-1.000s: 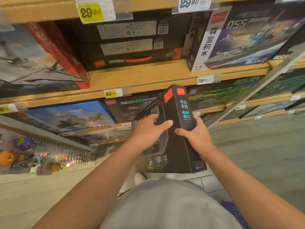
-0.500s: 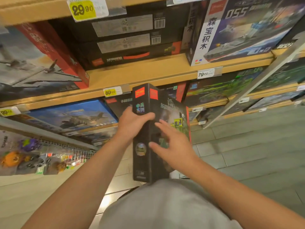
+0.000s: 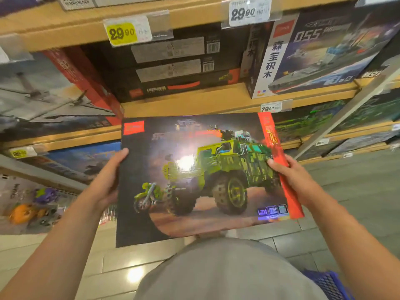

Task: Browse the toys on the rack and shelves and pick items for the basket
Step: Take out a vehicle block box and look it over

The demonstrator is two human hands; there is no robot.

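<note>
I hold a large flat toy box (image 3: 201, 176) in front of me, its front face turned toward the camera. It shows a green armoured truck and a motorbike on a dark ground, with a red strip down its right side. My left hand (image 3: 106, 180) grips the box's left edge, thumb on the front. My right hand (image 3: 292, 176) grips the right edge at the red strip. A corner of the blue basket (image 3: 329, 282) shows at the bottom right, beside my grey shirt.
Wooden shelves (image 3: 194, 100) with boxed building sets fill the view behind: black boxes (image 3: 168, 68) stacked in the middle, a warship box (image 3: 320, 55) at right, an aircraft box (image 3: 43, 94) at left. Yellow and white price tags hang on shelf edges. Small blister-packed toys (image 3: 32, 208) hang at lower left. Grey tiled floor lies below.
The box was held edge-on with its spine facing me. It has been turned so its full front face shows, and my hands have shifted out to its left and right edges.
</note>
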